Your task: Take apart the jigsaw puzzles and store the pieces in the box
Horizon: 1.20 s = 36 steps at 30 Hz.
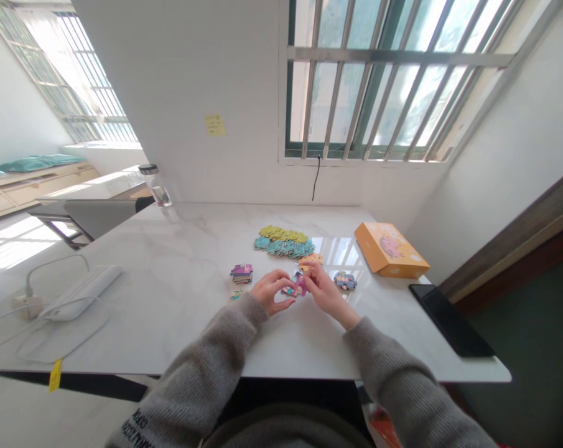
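My right hand (325, 290) has its thumb and fingers closed on a purple jigsaw puzzle piece (300, 282) low over the white table. Just left of it, my left hand (272, 292) curves in an open C, thumb and forefinger apart, beside the same purple and teal pieces. Behind my hands are a few orange pieces (311, 259), partly hidden by my right fingers. A stack of purple pieces (242, 274) stands to the left, with a small teal and yellow piece (236, 295) in front of it. To the right sits a pile of blue-grey pieces (345, 280).
Rows of yellow-green pieces (281, 234) and teal pieces (285, 247) lie farther back. An orange box (391, 250) and a black tablet (450, 319) are at the right. A white power strip (88, 291) with cables lies left; a glass bottle (158, 188) stands at the far left corner.
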Tool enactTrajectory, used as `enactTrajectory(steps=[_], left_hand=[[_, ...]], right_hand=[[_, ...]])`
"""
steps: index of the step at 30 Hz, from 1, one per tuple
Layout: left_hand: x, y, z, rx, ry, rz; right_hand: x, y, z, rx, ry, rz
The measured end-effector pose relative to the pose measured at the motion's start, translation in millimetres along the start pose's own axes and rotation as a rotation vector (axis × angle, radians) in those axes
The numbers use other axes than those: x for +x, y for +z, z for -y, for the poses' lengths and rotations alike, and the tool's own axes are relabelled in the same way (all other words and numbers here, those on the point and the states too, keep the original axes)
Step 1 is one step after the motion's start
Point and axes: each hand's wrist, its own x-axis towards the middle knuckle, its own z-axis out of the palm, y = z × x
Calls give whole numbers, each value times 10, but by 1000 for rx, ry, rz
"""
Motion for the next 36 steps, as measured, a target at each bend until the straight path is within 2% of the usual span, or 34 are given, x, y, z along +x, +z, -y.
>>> enactTrajectory(steps=[7,12,15,22,25,29,33,36], left_hand=[[15,10,6,-9,80,26],[26,-29,-6,-46,-51,5],[24,-66,-9,-115,-132,7],[-3,-26,49,-152,-158,74],[-12,-14,72,-99,-166,63],[-18,-20,80,10,-156,65],[-23,-12,88,83,-162,115],[-29,-2,106,113,-169,139]], right_hand=[[-41,-34,53,-105,-42,127],[-56,-72,144,-328,-164,65],[-70,-111,198,-406,-239,95],[-90,-205,112,-594,-332,110],[-105,-365,31,-686,-325,30],[-191,-765,-68,-772,-251,-122],[-327,-1157,-157,-855,-213,-139],[-383,-1299,-228,-910,-229,-155]])
